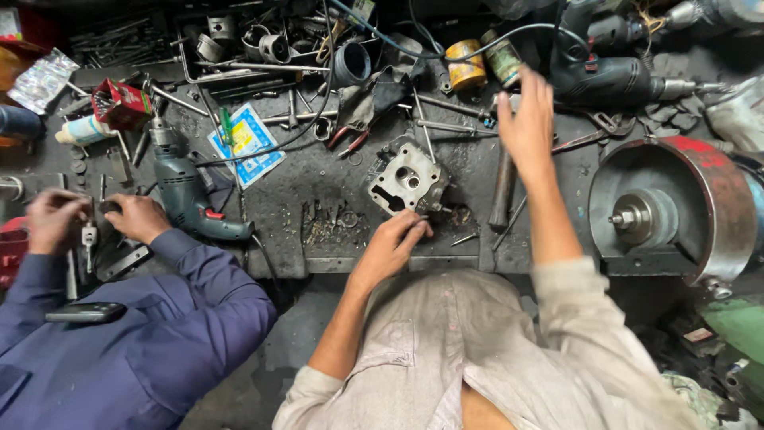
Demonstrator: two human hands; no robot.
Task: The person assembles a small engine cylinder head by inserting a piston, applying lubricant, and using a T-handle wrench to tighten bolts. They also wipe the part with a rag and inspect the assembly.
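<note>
A grey metal cylinder head (404, 177) with round ports lies on the dirty workbench (318, 171). My left hand (391, 243) is just in front of it, fingers curled against its near edge. My right hand (527, 119) is stretched out over the back of the bench with its fingers apart. It hovers above loose rods and a dark metal bar (503, 191), and I see nothing in it. It is slightly blurred.
A person in a blue shirt (135, 342) works at the left with both hands (95, 216) on small parts beside a grey-green drill (187, 195). A round red-rimmed machine (676, 207) stands at the right. Pliers (350, 137), tins (465, 64), a black drill (605, 76), cables and tools crowd the back.
</note>
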